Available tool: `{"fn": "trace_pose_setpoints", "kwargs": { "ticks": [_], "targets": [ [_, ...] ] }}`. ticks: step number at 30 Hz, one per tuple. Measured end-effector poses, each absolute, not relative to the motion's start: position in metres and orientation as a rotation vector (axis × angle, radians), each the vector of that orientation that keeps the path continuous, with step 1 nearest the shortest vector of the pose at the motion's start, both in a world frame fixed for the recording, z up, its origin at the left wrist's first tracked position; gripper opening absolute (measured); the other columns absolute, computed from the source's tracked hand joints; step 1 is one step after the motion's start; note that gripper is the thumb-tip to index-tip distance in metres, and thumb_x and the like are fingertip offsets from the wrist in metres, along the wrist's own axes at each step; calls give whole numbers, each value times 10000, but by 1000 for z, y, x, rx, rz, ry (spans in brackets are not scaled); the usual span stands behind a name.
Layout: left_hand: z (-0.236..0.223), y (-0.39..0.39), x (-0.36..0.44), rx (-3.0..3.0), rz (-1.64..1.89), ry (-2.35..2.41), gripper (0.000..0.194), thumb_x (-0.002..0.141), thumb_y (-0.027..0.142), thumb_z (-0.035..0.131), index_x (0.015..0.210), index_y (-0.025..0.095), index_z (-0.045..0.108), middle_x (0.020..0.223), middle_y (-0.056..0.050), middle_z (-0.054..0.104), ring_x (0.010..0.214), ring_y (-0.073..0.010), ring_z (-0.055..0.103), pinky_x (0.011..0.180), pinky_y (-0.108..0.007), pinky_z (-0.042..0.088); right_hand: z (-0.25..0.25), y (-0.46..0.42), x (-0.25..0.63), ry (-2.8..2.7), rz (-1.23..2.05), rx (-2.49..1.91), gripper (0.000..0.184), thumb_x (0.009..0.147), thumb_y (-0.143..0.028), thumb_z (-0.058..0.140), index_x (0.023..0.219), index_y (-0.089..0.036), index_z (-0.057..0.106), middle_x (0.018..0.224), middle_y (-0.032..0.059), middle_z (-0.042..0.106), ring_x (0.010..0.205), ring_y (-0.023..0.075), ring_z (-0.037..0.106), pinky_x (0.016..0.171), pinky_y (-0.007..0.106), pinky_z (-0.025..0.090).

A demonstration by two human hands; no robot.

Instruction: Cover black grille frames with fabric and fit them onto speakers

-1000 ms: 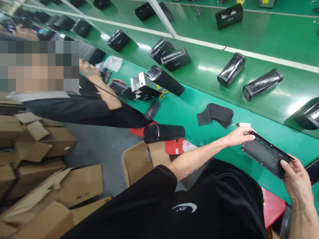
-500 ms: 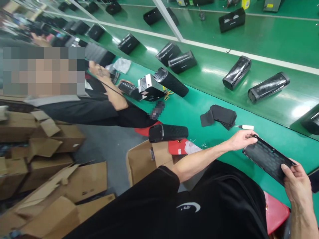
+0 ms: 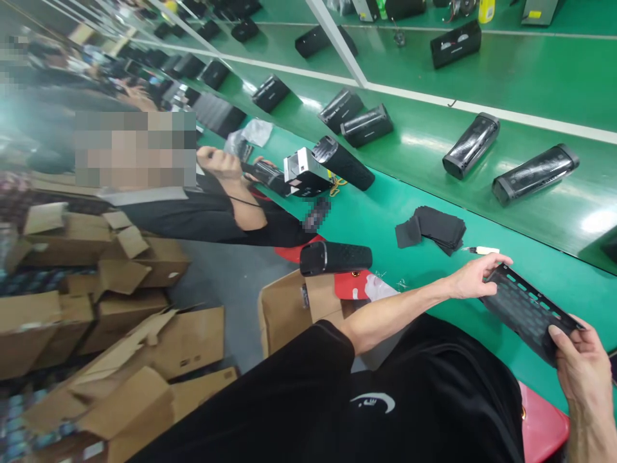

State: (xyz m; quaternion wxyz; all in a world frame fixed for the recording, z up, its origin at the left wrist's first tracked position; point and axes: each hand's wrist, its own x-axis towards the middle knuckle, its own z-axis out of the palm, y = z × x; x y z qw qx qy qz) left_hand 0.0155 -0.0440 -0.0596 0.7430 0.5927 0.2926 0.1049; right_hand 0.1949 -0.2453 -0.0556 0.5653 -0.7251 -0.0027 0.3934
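Observation:
My left hand (image 3: 475, 278) grips one end of a black speaker grille panel (image 3: 523, 308), a long frame with slots along its far edge and a mesh-like middle. At the panel's opposite end, my right hand (image 3: 581, 360) is closed on it, thumb on top. The panel is held tilted just above the green bench (image 3: 376, 218). Beyond my left hand lie a stack of black sheets (image 3: 441, 228) and a small white-bodied tool (image 3: 483, 251). Farther left, a black speaker (image 3: 337, 258) rests on its side at the bench edge.
Speakers, among them one (image 3: 535, 173), stand on the green conveyor (image 3: 414, 148) beyond the bench. A co-worker's raised hand (image 3: 222, 164) is at the left, near a boxy device (image 3: 306, 172). Open cardboard boxes (image 3: 193, 341) fill the floor. A red stool (image 3: 544, 421) is beside me.
The panel has tilted, so the slots along its far edge show more plainly. Both my hands keep hold of it. The co-worker's hand has risen, and the view has swung slightly left.

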Motion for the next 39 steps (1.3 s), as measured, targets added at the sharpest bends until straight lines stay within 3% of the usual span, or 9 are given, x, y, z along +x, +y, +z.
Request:
{"fn": "trace_pose_setpoints", "kwargs": {
  "ticks": [4, 9, 15, 24, 34, 39],
  "targets": [
    [-65, -47, 17, 1250, 258, 694, 593, 751, 161, 718, 1321, 205, 558, 941, 2, 623, 823, -132, 603, 872, -311, 519, -59, -247, 192, -44, 894, -1693, 587, 590, -400, 979, 1065, -223, 682, 897, -8, 701, 805, 162, 672, 744, 275, 550],
    [-76, -49, 20, 1198, 333, 651, 363, 796, 208, 740, 1141, 184, 629, 1082, -75, 664, 982, -187, 673, 975, -373, 524, -62, -250, 193, -70, 885, -1712, 609, 604, -404, 969, 1099, -209, 673, 875, -11, 680, 785, 160, 654, 754, 286, 534],
    [-75, -49, 21, 1118, 303, 636, 431, 717, 141, 755, 1135, 194, 664, 1128, -84, 680, 1051, -233, 697, 1018, -420, 520, -65, -250, 196, -90, 860, -1728, 620, 582, -426, 969, 1074, -201, 666, 884, -9, 671, 775, 166, 650, 752, 304, 538],
    [-82, -48, 26, 1180, 326, 754, 321, 856, 415, 746, 1046, 166, 678, 920, -26, 655, 761, -128, 575, 774, -284, 466, -63, -240, 194, -33, 850, -1719, 583, 561, -405, 983, 1019, -199, 685, 748, -54, 595, 712, 146, 622, 715, 275, 527],
    [-84, -43, 23, 1140, 344, 689, 319, 828, 278, 751, 1119, 167, 684, 1015, -54, 697, 858, -148, 651, 870, -308, 511, -66, -231, 201, -26, 874, -1709, 601, 557, -440, 984, 1026, -200, 694, 817, -19, 677, 723, 153, 638, 697, 277, 523],
    [-85, -46, 25, 1178, 379, 675, 359, 792, 286, 798, 1115, 166, 696, 996, -65, 706, 929, -184, 675, 924, -345, 520, -70, -232, 201, -64, 843, -1712, 572, 584, -459, 977, 1005, -195, 693, 754, -43, 625, 679, 136, 597, 683, 271, 503]
  ]
}}
